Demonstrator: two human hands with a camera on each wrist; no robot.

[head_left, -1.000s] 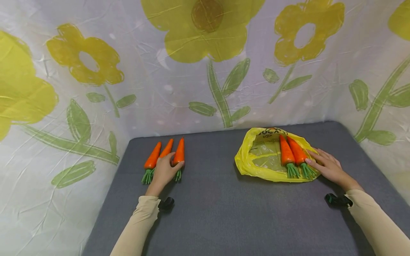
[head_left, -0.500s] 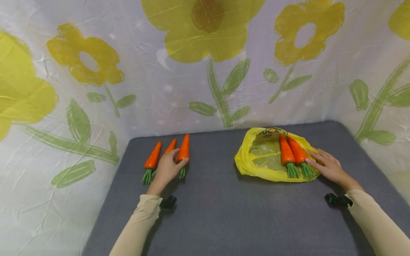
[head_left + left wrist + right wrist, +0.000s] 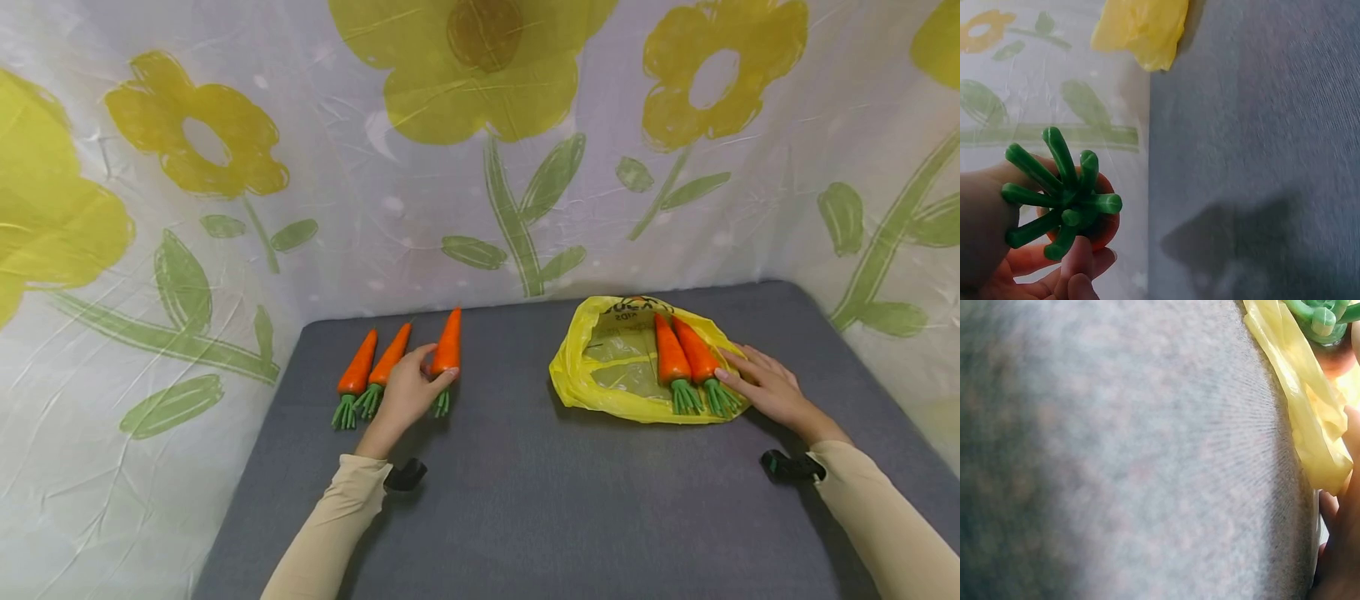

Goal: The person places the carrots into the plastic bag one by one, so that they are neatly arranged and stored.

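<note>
My left hand grips a toy carrot by its thick upper end, thumb on the right side. Its moulded green top faces the left wrist camera, and the carrot seems raised off the table. Just left of that hand lie two more toy carrots, one at the outside and one nearer. On the right, a yellow plastic bag lies with its mouth open and two toy carrots inside. My right hand holds the bag's right rim, thumb over the nearer carrot, other fingers outside.
A grey cloth-covered table carries everything. Behind it and along both sides hangs a pale curtain printed with yellow flowers. Dark wrist mounts sit at both cuffs.
My left hand has moved right and slightly up with the gripped carrot, away from the two beside it. The right hand and the bag stay in place.
</note>
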